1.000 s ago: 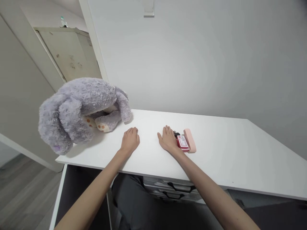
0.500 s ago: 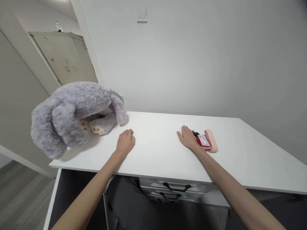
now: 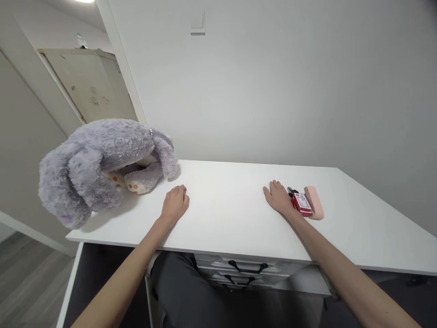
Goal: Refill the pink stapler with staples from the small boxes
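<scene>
On the white desk (image 3: 225, 209), my left hand (image 3: 175, 203) rests palm down with its fingers curled in; nothing shows in it. It is nearest to a large grey-lilac plush toy (image 3: 118, 143) with cream paw soles, without touching it. My right hand (image 3: 278, 197) lies flat, fingers stretched out and thumb apart. Its outer edge is against a small black object (image 3: 292, 191), whose kind I cannot make out, and a red and white box (image 3: 302, 204). Beside the box lies a long pink case (image 3: 314, 202) with rounded ends.
Drawers with black handles (image 3: 248, 267) are under the desk, by my legs (image 3: 187, 287). A pale wall with a switch (image 3: 198, 23) rises behind. At the left back stands a worn cabinet (image 3: 92, 86) with a clear bottle (image 3: 80, 40) on top.
My right hand has slid to the right, and the black object, the box and the pink case have shifted right along with it. My left hand stays in place; the view has moved slightly.
</scene>
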Motion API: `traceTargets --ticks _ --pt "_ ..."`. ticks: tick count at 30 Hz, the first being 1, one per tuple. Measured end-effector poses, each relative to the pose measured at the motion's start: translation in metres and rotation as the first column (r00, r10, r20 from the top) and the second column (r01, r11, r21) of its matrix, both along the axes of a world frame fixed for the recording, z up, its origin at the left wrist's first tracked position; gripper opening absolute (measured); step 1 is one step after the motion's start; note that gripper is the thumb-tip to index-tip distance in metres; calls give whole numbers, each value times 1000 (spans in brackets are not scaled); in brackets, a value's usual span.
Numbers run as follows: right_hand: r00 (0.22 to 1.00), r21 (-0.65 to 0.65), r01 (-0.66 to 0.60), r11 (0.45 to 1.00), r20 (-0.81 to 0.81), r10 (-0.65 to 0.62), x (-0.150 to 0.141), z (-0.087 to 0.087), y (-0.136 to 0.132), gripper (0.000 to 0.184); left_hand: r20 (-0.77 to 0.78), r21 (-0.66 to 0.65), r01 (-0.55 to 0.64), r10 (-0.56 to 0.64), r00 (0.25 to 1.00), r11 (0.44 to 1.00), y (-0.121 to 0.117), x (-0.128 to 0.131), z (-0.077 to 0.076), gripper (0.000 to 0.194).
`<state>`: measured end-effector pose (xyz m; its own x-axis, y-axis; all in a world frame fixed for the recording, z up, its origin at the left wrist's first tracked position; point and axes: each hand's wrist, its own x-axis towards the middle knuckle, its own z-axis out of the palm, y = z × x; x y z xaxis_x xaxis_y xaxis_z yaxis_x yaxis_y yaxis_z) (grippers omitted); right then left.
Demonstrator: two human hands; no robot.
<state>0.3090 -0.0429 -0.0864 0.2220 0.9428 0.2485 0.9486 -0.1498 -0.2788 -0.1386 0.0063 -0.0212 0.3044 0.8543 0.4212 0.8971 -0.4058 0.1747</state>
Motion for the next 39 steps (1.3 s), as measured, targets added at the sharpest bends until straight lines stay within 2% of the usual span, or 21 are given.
traceTargets --ticks 6,12,23,28,39 --pt "997 -28 -71 997 5 71 -21 3 -21 72 4 12 36 -36 999 999 -5 2 3 31" --pt "989 -50 -146 988 -33 145 -38 13 -40 72 0 -6 73 -73 997 997 -16 1 -5 37" --pt "974 11 -150 989 -169 149 -40 21 -46 58 142 -89 121 -108 984 989 -37 -11 -4 43" --pt "962 26 -115 993 -247 118 -42 25 -48 56 195 -123 111 -86 977 986 -38 -12 -4 43" --pt "943 99 -109 989 -303 135 -39 21 -47 50 226 -121 131 -101 969 984 -38 -14 -4 38"
